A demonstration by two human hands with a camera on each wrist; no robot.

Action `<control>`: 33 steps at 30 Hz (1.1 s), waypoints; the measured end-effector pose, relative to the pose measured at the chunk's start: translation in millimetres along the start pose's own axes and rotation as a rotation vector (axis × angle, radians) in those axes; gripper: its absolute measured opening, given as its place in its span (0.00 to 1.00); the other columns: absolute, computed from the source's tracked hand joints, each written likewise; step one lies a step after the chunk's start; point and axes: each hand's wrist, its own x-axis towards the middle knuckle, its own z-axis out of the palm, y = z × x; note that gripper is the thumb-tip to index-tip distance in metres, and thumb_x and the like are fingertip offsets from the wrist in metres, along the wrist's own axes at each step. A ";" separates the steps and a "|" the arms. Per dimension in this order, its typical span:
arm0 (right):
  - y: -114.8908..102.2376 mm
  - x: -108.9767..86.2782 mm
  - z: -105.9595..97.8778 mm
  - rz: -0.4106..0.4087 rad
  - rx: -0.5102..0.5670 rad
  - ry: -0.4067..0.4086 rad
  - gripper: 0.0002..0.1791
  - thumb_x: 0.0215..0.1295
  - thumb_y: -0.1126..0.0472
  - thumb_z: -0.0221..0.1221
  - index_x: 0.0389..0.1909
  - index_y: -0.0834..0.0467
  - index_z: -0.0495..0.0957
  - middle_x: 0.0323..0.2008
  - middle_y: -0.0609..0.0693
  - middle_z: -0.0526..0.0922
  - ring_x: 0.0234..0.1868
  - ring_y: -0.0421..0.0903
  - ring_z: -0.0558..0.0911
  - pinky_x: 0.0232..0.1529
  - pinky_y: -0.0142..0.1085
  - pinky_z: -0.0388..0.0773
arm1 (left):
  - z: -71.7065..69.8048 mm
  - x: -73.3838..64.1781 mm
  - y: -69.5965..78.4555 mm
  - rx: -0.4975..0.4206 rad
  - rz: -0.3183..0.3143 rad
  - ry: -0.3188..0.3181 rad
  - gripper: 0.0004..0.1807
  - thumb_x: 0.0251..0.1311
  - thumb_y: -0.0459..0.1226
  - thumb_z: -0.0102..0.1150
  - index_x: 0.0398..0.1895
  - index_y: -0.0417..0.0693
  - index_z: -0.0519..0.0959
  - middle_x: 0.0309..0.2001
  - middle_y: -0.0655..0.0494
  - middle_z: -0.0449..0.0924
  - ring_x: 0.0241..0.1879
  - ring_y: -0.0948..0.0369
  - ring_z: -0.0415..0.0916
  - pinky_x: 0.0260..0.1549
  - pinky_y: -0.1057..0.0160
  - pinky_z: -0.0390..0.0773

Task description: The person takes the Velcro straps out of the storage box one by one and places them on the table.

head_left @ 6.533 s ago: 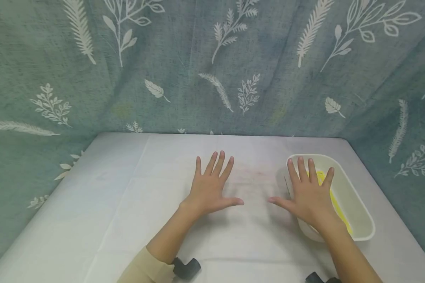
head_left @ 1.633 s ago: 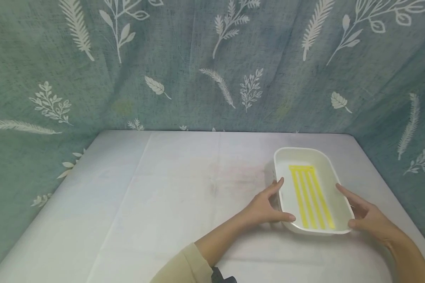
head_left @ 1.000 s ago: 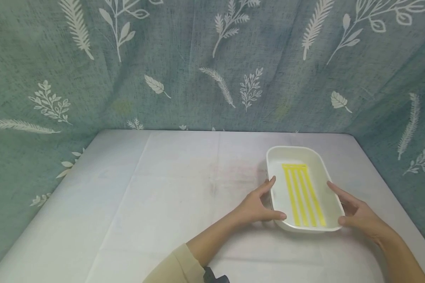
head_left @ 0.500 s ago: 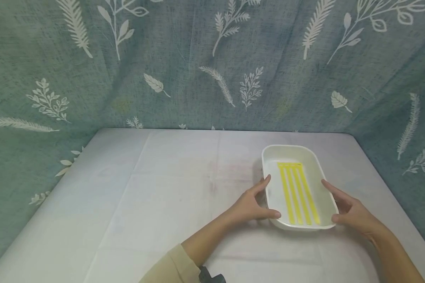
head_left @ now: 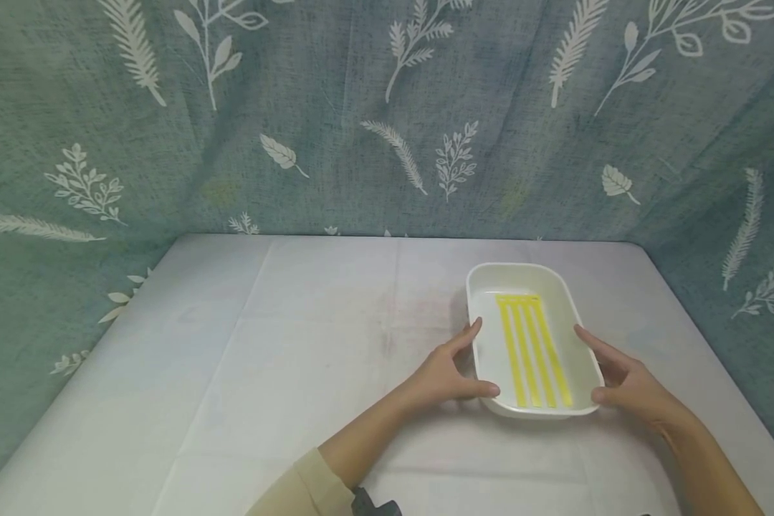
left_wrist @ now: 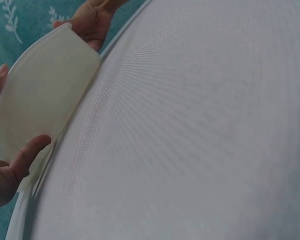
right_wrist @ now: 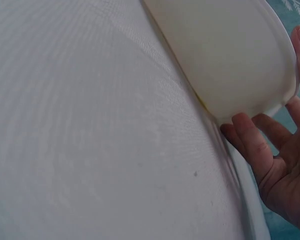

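A white, deep rectangular plastic tray (head_left: pixel 566 308) with rounded corners sits at the right of the table in the head view. On its floor shows a yellow comb-like shape (head_left: pixel 519 351), several long strips joined by a bar at the far end. My left hand (head_left: pixel 440 374) grips the tray's near left side, thumb over the rim at the front corner. Opposite it, my right hand (head_left: pixel 632 387) holds the right side, its thumb at the near right corner. Both wrist views show the tray wall (left_wrist: pixel 50 85) between the hands, close over the cloth.
A white cloth with creases and faint pinkish stains covers the table (head_left: pixel 297 344). Behind and at both sides hangs a green-blue curtain (head_left: pixel 335 93) with white leaf prints. A dark wrist mount (head_left: pixel 375 504) shows below the left sleeve (head_left: pixel 309 484).
Several seconds ago both hands were spread open, the right one over the tray. Since then they have taken hold of its sides, and the tray has moved steadily left.
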 end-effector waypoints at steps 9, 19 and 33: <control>-3.7 4.8 2.7 0.003 0.001 -0.017 0.50 0.54 0.61 0.68 0.74 0.46 0.50 0.73 0.41 0.49 0.60 0.19 0.57 0.52 0.15 0.60 | -7.4 -4.6 1.8 0.001 -0.011 0.008 0.56 0.42 0.45 0.76 0.74 0.65 0.52 0.74 0.62 0.48 0.72 0.65 0.45 0.70 0.55 0.50; -5.6 10.1 14.4 0.001 -0.001 -0.014 0.50 0.53 0.61 0.69 0.74 0.47 0.51 0.73 0.44 0.50 0.60 0.18 0.58 0.52 0.15 0.61 | -16.6 -12.0 -3.5 -0.006 -0.024 0.014 0.56 0.42 0.46 0.76 0.74 0.67 0.51 0.73 0.65 0.47 0.72 0.67 0.44 0.70 0.55 0.50; -12.4 16.9 33.5 -0.032 0.003 0.000 0.50 0.51 0.64 0.70 0.73 0.49 0.54 0.73 0.57 0.51 0.61 0.26 0.64 0.53 0.20 0.65 | -32.8 -23.4 -12.2 -0.016 -0.053 0.024 0.55 0.41 0.46 0.76 0.73 0.70 0.52 0.73 0.63 0.51 0.72 0.66 0.47 0.69 0.55 0.52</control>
